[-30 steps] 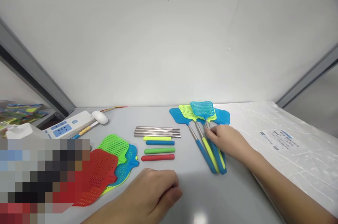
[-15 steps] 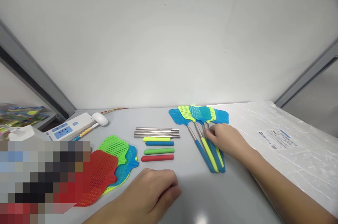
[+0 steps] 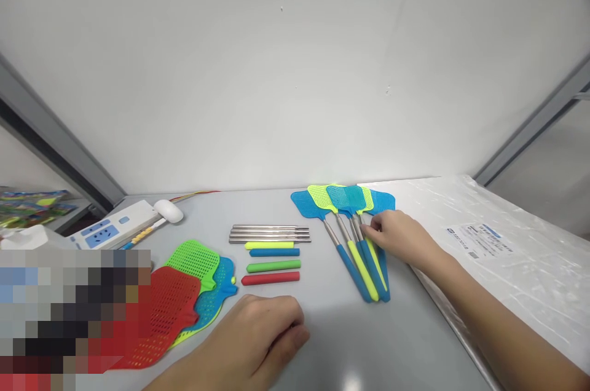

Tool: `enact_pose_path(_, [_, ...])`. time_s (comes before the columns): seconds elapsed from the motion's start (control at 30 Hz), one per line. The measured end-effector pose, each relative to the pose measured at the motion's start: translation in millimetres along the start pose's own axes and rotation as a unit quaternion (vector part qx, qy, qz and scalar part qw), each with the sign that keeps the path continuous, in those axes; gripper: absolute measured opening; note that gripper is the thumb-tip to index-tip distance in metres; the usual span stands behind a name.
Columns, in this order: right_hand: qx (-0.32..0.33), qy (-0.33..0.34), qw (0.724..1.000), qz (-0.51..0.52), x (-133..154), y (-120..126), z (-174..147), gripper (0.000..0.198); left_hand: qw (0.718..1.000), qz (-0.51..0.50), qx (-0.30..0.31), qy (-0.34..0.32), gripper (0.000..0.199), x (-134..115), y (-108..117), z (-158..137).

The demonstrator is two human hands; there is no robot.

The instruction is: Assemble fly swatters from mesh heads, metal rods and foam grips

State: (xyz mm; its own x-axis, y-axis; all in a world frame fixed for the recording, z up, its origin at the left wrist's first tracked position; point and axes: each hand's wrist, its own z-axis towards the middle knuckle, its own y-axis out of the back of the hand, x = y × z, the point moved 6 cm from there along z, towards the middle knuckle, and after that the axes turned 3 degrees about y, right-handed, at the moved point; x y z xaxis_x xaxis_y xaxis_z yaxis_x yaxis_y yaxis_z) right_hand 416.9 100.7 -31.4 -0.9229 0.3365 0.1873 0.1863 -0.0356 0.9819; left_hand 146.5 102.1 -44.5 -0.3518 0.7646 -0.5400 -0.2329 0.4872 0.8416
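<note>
Several assembled fly swatters (image 3: 353,252) lie fanned and overlapping on the right, with blue and yellow heads, metal shafts and coloured grips. My right hand (image 3: 396,236) is over their shafts from the right, fingertips curled in at the shaft of a swatter on that side; its other fingers are partly hidden. My left hand (image 3: 265,335) rests loosely closed at the near middle of the table, holding nothing visible. Ahead of it lie loose grips: a red grip (image 3: 270,278), a green grip (image 3: 273,266), a blue grip (image 3: 274,252) and a yellow grip (image 3: 270,244). Metal rods (image 3: 270,233) lie behind them.
Loose swatter heads are piled at left, a red head (image 3: 173,299) overlapping a green head (image 3: 196,259) and a blue head (image 3: 214,292). Behind stand a power strip (image 3: 108,228) and white mouse (image 3: 168,211). Plastic-wrapped packaging (image 3: 516,280) covers the right side. The lower left is pixelated.
The view has shifted slightly, moving the table items a little leftward. My right hand stays at the swatters with only a small movement of its fingers; my left hand keeps its pose.
</note>
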Motion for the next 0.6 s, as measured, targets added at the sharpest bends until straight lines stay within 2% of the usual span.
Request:
enact_pose_path(0.27, [0.009,-0.011,1.000,0.005,1.3,-7.7,1.6,0.036,1.000,-0.003,0.009,0.004,0.028,0.6,-0.9,-0.7])
enact_pose_path(0.6, [0.009,-0.026,1.000,-0.008,-5.6,-8.1,5.0,0.031,1.000,0.004,-0.013,-0.002,0.028,0.5,1.2,-2.2])
